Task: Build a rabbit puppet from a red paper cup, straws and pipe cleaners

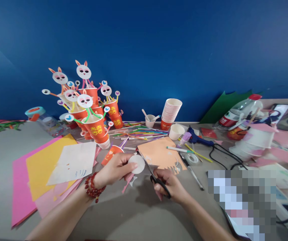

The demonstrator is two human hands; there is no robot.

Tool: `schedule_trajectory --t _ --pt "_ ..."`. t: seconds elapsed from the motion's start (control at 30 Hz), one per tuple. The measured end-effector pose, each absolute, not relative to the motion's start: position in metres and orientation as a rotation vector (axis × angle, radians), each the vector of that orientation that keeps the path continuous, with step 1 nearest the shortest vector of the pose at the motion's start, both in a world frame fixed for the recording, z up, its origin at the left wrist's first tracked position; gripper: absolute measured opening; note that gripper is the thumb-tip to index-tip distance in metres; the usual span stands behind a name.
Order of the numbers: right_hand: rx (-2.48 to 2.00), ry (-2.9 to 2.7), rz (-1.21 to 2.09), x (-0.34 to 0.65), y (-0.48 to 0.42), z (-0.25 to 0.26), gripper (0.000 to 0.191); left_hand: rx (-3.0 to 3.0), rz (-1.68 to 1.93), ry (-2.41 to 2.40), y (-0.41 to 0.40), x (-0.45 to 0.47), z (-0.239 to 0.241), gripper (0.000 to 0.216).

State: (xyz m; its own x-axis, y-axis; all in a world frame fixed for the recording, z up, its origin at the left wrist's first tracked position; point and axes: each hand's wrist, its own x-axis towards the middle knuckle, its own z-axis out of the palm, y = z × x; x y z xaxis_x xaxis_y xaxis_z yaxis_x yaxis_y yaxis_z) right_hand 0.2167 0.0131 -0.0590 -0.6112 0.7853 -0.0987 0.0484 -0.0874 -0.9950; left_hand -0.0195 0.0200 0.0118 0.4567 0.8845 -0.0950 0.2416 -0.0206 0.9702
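My left hand (116, 168) pinches a small white paper disc (137, 164) above the grey table. A red bead bracelet sits on that wrist. My right hand (170, 184) grips black-handled scissors (154, 174), whose blades point up-left and touch the disc's edge. A pink paper scrap (127, 183) hangs below the disc. Just beyond lies an orange sheet (159, 153) with a cut, jagged lower edge.
Pink, yellow and white sheets (46, 167) lie at left. Red paper cups with bunny faces (91, 110) cluster behind, beside coloured straws (139, 132), a cup stack (171, 112), a blue glue gun (199, 139), tape (191, 158), pens and a bottle (241, 112).
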Motion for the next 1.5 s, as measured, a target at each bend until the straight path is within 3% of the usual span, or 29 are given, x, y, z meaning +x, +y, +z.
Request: schedule_trajectory --t 1.0,1.37,1.5 --pt "-0.889 -1.697 1.678 0.217 0.015 -0.058 0.061 1.558 0.619 1.060 0.022 -0.023 0.014 0.026" --pt "-0.729 -1.309 1.322 0.219 0.023 -0.072 0.045 1.517 0.910 1.132 0.032 -0.026 0.006 0.031" --pt "-0.794 -1.302 1.210 0.220 0.026 -0.078 0.035 1.755 1.064 1.197 0.044 -0.031 -0.001 0.026"
